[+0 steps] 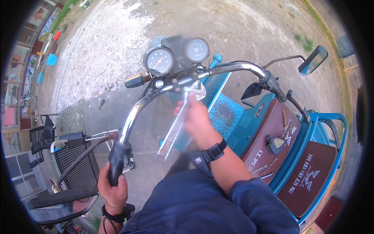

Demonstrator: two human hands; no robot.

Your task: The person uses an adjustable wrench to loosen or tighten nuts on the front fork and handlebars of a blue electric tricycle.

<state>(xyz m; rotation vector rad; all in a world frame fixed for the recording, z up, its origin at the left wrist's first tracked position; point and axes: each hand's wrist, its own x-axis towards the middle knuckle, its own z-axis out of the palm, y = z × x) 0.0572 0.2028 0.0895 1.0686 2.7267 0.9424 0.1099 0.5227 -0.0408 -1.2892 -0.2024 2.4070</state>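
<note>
Right hand (198,119) is clenched around an adjustable wrench (177,124), set at the handlebar (233,68) centre; the black grip (116,162) is grasped by the left hand (113,189).

- Two round gauges: one (158,60), the other (196,50) toward 3 o'clock of it.
- Two mirrors (313,59) (62,208).
- One large adjustable wrench (177,124).
- Two brown seats (272,128) (309,177).
- Two hands: left (113,187), right (198,119).
- Several small spanners (267,167) on the nearer seat.

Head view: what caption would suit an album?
Right hand turns a wrench at the handlebar; left hand steadies the grip.
</note>
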